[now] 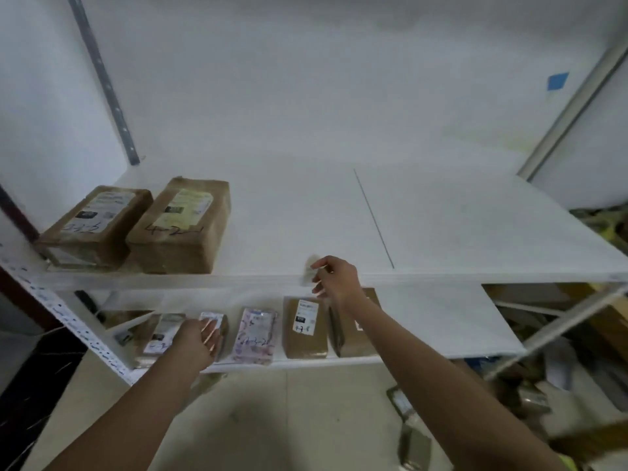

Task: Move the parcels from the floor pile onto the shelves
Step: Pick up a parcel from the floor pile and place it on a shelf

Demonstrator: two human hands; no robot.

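Observation:
A white two-tier shelf (441,277) fills the view. Two brown parcels (176,226) lie at the left of the upper board. On the lower board stand several parcels in a row, among them a patterned pink one (255,334) and a brown one (304,328). My left hand (198,341) reaches to the lower row and holds a small white-labelled parcel (212,321) there. My right hand (334,280) is at the upper board's front edge and pinches a small pale, blurred item (311,268).
A pile of parcels and cartons (530,399) lies on the floor at the right, under and beside the shelf. Two small parcels (407,433) lie on the tiled floor near my right forearm. Perforated uprights (78,331) frame the shelf's left side.

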